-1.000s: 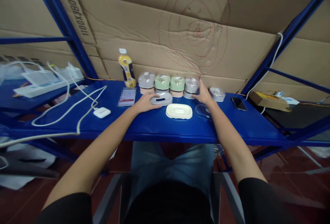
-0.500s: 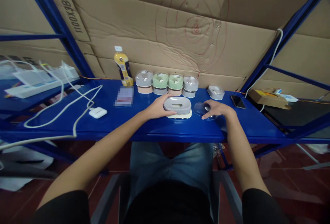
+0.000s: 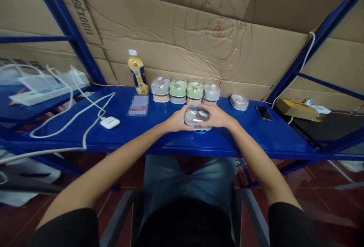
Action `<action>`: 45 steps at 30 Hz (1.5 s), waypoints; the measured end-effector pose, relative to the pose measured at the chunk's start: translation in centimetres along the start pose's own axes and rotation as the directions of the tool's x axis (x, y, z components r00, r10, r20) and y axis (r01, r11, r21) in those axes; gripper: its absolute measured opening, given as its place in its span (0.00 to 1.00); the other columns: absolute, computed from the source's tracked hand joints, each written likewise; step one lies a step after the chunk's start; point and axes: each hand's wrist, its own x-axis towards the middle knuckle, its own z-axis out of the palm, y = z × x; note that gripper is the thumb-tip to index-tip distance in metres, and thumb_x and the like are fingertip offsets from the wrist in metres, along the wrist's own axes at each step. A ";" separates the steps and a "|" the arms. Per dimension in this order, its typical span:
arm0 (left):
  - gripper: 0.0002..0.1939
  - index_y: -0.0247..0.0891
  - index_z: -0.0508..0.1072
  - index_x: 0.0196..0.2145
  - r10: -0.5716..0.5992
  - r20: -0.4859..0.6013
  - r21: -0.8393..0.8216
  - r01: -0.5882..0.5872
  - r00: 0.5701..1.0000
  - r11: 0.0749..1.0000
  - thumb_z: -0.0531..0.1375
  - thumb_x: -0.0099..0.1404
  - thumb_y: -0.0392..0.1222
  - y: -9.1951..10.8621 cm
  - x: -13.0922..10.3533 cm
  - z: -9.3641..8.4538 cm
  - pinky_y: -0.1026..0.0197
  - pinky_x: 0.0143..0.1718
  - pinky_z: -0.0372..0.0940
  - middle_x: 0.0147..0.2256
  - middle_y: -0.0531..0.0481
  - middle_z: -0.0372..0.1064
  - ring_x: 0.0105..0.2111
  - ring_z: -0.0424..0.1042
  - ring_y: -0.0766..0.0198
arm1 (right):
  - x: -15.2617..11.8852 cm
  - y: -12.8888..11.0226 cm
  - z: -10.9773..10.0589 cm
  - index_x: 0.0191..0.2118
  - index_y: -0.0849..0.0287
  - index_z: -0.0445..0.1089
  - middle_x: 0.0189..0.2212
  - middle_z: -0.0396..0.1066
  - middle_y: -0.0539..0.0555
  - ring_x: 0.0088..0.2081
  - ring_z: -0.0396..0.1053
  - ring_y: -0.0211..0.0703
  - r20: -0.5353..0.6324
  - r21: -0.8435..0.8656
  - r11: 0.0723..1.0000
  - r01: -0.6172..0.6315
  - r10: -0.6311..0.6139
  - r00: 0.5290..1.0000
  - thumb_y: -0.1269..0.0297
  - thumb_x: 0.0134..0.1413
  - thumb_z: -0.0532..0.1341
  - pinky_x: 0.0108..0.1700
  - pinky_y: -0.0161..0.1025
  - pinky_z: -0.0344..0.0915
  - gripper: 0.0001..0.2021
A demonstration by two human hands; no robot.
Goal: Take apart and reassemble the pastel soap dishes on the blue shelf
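In front of me on the table an oval grey soap box point(image 3: 191, 125) rests on a pale, wavy-edged piece point(image 3: 205, 128). A clear lid point(image 3: 196, 115) now covers its top. My left hand point(image 3: 179, 120) curls around the left side of the box. My right hand point(image 3: 217, 116) grips the lid from the right, its fingers bent over the far edge. The fingers of both hands partly hide the rims, so whether the lid is fully seated cannot be seen.
Behind my hands stand several stacked boxes with clear lids point(image 3: 178, 88) in grey, green and peach. A single lidded box point(image 3: 239, 102) and a phone point(image 3: 264, 112) lie to the right. At left are a yellow bottle point(image 3: 138, 73), a white earphone case point(image 3: 110, 122) and a looped cable point(image 3: 84, 135).
My right hand has brought the clear lid leftward from the table onto the grey soap box. My left hand has stayed around the box.
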 end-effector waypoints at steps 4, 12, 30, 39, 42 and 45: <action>0.72 0.34 0.52 0.76 -0.078 -0.009 -0.007 0.078 0.997 0.997 0.81 0.45 0.65 -0.5 0.0 0.2 0.30 0.69 0.65 0.71 0.23 0.64 0.69 0.68 0.27 | 1.1 0.0 1.9 0.69 0.59 0.73 0.60 0.74 0.66 0.59 0.75 0.65 0.028 0.024 0.999 -0.026 0.025 0.999 0.43 0.46 0.79 0.63 0.62 0.72 0.46; 0.61 0.41 0.62 0.71 -0.030 0.001 0.040 0.030 1.000 0.999 0.81 0.47 0.63 -0.5 0.0 -0.1 0.34 0.65 0.69 0.66 0.32 0.71 0.65 0.74 0.32 | -0.4 1.3 2.9 0.73 0.52 0.68 0.63 0.73 0.63 0.63 0.73 0.65 0.004 0.086 0.994 -0.074 0.074 0.997 0.36 0.53 0.75 0.69 0.63 0.68 0.47; 0.38 0.36 0.66 0.68 -0.045 0.048 0.217 0.033 0.998 0.976 0.64 0.69 0.62 0.2 -0.4 -0.2 0.38 0.68 0.66 0.65 0.31 0.72 0.66 0.72 0.38 | -8.9 1.7 -2.1 0.75 0.65 0.58 0.63 0.66 0.84 0.61 0.73 0.80 -0.232 -0.481 0.543 -0.689 0.679 0.697 0.35 0.73 0.52 0.58 0.66 0.73 0.41; 0.36 0.38 0.68 0.66 -0.026 0.037 0.192 0.019 0.999 0.981 0.64 0.69 0.62 0.3 -0.5 -0.3 0.36 0.68 0.67 0.64 0.32 0.74 0.66 0.73 0.37 | -1.5 4.9 -4.0 0.68 0.70 0.65 0.63 0.68 0.86 0.63 0.72 0.80 -0.406 -0.330 0.561 -0.759 0.641 0.651 0.52 0.77 0.51 0.61 0.66 0.70 0.28; 0.36 0.37 0.68 0.66 -0.028 0.043 0.200 0.019 0.999 0.980 0.63 0.70 0.62 0.2 -0.4 -0.2 0.35 0.69 0.66 0.64 0.31 0.73 0.67 0.72 0.37 | 0.6 4.1 -3.1 0.63 0.67 0.69 0.60 0.71 0.81 0.64 0.70 0.76 -0.454 -0.311 0.626 -0.715 0.563 0.691 0.50 0.75 0.53 0.64 0.64 0.68 0.26; 0.37 0.34 0.67 0.67 -0.032 0.050 0.205 0.021 0.998 0.979 0.62 0.70 0.62 0.4 -0.5 -0.2 0.36 0.69 0.66 0.65 0.28 0.72 0.67 0.72 0.36 | 3.6 3.4 -1.5 0.65 0.71 0.67 0.61 0.70 0.82 0.64 0.68 0.77 -0.467 -0.298 0.635 -0.713 0.555 0.689 0.46 0.69 0.60 0.67 0.66 0.65 0.33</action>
